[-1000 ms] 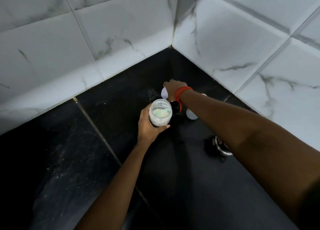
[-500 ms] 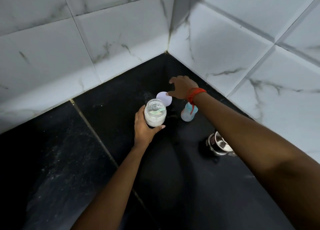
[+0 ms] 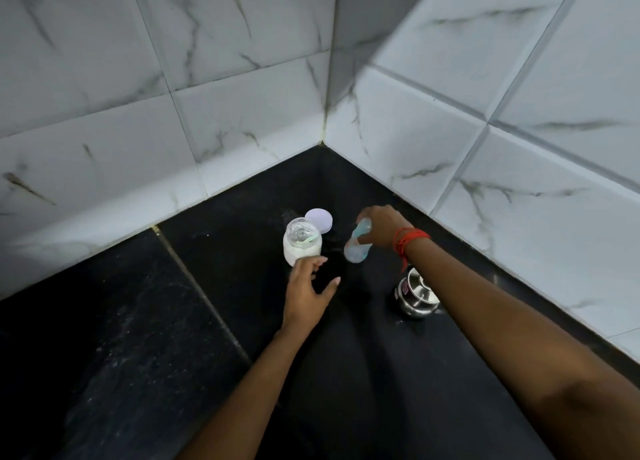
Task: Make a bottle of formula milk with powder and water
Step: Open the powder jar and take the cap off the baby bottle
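Black counter (image 3: 173,321) in tiled corner. Right hand (image 3: 381,226) now gripping baby bottle (image 3: 356,246) near top, fingers curled round it, tilting it off counter; half second ago only reaching. Left hand (image 3: 308,288) letting go of powder jar (image 3: 302,245), fingers spreading, one fingertip maybe touching. Lid (image 3: 320,219) lying behind jar. Steel pot (image 3: 417,293) beside right forearm. Meaning: bottle being brought for filling.

Left hand (image 3: 306,288) loose, fingers spread, fingertips just beside the powder jar (image 3: 302,245), not gripping. Right hand (image 3: 379,226) right of that jar, curled around a tilted bottle (image 3: 358,246), forearm extended.
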Demonstrator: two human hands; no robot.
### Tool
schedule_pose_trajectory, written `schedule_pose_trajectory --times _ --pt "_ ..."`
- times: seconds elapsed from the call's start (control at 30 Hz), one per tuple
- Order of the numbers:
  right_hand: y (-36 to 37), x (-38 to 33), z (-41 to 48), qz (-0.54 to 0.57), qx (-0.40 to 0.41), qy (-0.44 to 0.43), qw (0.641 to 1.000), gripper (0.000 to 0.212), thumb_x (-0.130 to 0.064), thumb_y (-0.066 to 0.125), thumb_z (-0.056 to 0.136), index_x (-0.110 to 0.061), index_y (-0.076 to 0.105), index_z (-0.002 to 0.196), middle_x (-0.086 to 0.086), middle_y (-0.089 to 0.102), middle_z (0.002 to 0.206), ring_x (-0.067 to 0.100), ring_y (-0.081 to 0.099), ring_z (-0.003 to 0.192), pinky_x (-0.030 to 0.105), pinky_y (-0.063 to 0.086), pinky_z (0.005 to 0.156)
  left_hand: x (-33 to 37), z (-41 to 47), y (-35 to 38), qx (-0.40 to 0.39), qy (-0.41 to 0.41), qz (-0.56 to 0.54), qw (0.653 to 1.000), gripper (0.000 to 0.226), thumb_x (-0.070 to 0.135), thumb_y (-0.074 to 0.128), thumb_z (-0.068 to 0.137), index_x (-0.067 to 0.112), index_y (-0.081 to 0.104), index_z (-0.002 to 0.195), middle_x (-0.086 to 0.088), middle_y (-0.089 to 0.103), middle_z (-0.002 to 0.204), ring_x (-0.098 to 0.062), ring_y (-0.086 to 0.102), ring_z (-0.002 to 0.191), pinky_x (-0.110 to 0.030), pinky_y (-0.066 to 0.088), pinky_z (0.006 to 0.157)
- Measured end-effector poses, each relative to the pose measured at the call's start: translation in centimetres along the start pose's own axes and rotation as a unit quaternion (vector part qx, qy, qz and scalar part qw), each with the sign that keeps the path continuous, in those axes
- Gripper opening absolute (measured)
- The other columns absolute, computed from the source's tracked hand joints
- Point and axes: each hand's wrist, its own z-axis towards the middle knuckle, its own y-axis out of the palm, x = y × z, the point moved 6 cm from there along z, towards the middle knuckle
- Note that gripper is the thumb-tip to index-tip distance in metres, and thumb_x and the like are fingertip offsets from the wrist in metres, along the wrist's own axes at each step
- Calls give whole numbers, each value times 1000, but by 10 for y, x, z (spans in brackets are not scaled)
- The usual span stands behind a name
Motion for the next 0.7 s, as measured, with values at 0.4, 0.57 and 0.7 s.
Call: schedule_pose_trajectory --times 0.4,0.57,0.7 --pt "-25 -24 -66 88 -41 -138 986 47 -39 85 68 -25 71 111 -7 73 104 12 71 91 27 60 80 35 35 28 -179 -36 -31 983 60 38 96 70 22 69 121 7 76 106 -13 71 99 -19 55 81" --pt "-37 -26 -78 70 -45 -180 980 46 -25 88 72 -24 72 115 -7 73 107 11 68 96 25 55 86 38 25 30 -207 -54 -121 969 53 29 98 67 29 73 113 3 78 107 -16 74 104 -36 60 95" --pt "-37 -25 -81 81 -91 -186 975 47 -21 88 70 -29 72 114 -12 72 111 8 67 101 24 55 89 41 18 30 -220 -57 -144 963 54 21 98 67 22 74 115 0 79 111 -20 74 107 -38 60 97"
